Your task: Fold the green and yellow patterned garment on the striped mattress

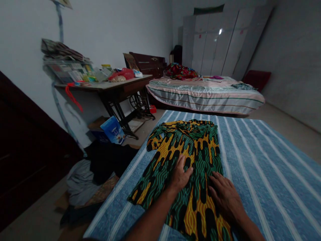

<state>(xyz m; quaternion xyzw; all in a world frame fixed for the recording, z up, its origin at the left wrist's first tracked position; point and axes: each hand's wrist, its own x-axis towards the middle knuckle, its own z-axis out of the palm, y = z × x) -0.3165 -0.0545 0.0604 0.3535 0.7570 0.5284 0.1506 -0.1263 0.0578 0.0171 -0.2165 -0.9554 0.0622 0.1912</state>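
A green, black and yellow patterned garment (188,150) lies spread flat on a blue striped bedspread (263,167). My left hand (181,174) rests on the middle of the garment, fingers stretched out and flat. Just to its right, my right hand (225,194) presses palm-down on the cloth, fingers apart. Neither hand holds anything. The garment's left sleeve (156,137) is folded in near the bed's left edge.
A sewing-machine table (117,87) piled with packets and papers stands by the left wall. A dark clothes heap (100,167) and a blue box (112,129) lie on the floor. Another bed (205,93) and a white wardrobe (215,43) stand at the back.
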